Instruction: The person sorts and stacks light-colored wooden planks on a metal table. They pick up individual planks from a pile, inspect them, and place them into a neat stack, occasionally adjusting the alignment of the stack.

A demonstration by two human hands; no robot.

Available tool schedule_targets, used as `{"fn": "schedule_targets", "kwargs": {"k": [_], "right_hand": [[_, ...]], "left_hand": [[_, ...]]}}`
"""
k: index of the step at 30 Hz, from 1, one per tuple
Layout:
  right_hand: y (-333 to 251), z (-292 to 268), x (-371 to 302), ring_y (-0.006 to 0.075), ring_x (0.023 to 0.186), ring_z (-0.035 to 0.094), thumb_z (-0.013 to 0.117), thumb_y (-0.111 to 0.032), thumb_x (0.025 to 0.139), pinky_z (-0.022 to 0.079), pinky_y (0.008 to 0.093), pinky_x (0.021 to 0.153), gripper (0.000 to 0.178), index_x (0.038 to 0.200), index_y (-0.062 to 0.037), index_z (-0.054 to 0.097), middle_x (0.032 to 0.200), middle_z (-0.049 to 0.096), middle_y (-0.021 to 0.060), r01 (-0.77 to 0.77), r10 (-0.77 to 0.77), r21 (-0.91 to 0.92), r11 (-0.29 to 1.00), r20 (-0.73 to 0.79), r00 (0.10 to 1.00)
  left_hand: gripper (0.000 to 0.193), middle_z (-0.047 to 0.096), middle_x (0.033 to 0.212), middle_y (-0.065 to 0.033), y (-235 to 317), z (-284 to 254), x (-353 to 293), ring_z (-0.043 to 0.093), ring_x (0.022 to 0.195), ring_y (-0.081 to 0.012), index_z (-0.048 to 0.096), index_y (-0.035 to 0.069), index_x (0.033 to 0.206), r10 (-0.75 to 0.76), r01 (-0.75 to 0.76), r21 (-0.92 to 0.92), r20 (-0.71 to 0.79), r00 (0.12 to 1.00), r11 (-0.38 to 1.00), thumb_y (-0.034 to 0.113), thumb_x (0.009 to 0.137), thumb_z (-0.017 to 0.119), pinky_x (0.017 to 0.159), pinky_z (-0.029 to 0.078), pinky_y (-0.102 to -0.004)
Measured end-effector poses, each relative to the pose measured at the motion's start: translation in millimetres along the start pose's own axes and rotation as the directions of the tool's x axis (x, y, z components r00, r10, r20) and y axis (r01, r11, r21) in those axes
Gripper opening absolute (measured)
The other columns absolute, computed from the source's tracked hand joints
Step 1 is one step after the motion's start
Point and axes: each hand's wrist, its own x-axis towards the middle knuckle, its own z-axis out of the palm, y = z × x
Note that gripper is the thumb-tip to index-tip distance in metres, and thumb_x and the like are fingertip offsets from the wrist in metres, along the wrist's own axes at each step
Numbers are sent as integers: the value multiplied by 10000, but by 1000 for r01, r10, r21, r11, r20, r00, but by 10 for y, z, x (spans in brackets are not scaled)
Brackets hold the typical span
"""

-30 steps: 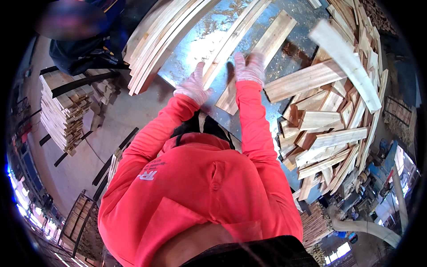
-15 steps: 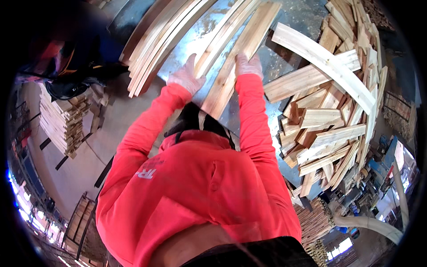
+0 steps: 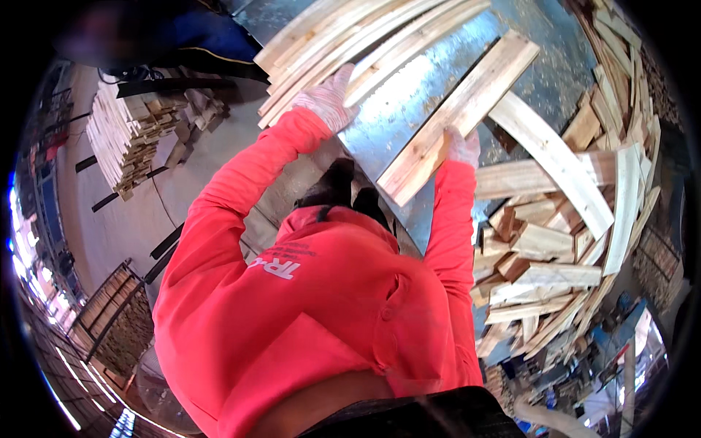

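A pale wooden board [image 3: 460, 117] slants across the metal tabletop in front of me. My right hand [image 3: 463, 146], in a whitish glove, grips its right edge, with the fingers partly hidden by the wood. My left hand [image 3: 326, 101], in a similar glove, is closed round the near end of another wooden board [image 3: 398, 62]. This one lies along the right side of a row of long boards [image 3: 321, 55] at the far left of the table. Bare metal tabletop [image 3: 409, 98], strewn with sawdust, shows between the two boards.
A jumbled heap of wood offcuts [image 3: 544, 244] covers the table's right side, with a curved pale plank [image 3: 551, 160] across it. Stacked boards [image 3: 128, 139] stand on the floor at left. Dark blue clothing of another person [image 3: 212, 36] shows at upper left.
My left hand has brought its board leftward against the row. My right hand has moved its board to the right, widening the gap between them. The whole view has also shifted.
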Motion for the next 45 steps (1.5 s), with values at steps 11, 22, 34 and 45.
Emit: {"fn": "schedule_targets", "kwargs": {"k": [11,22,34,45], "right_hand": [[-415,570,-147,263,933,639,608,-51,851,530,352,797,531,1335,25,404,1132,620,191,208,-210,-41,977,-58,976],[-683,1746,-142,359,1105,576,573,-126,863,432,372,958,557,1347,27,346,1215,566,255,-56,31,-405,913,-68,997],[207,2181,528,250,1068,576,485,-96,899,451,369,954,405,1293,-41,409,1197,590,146,366,-261,-378,850,301,917],[-955,2314,261,396,1121,562,606,-398,810,425,417,984,608,1220,45,532,1193,576,302,128,-83,-447,885,117,990]], "left_hand": [[492,636,1180,-139,-320,1453,365,617,1053,-268,543,35,1280,370,244,-967,203,906,-67,341,898,596,933,472,-357],[697,543,1306,-198,-1449,-707,1172,536,1181,-354,528,60,1301,-236,181,-165,-431,871,970,596,857,505,975,431,-440],[661,624,1145,-249,-1079,-1208,1372,612,1019,-421,651,66,1145,-13,15,-12,141,990,1000,619,901,383,900,460,-458],[1055,380,1435,-220,-1063,-1271,1412,420,1286,-396,174,85,1507,-153,183,194,-162,975,964,726,750,534,1040,303,-559]]}}
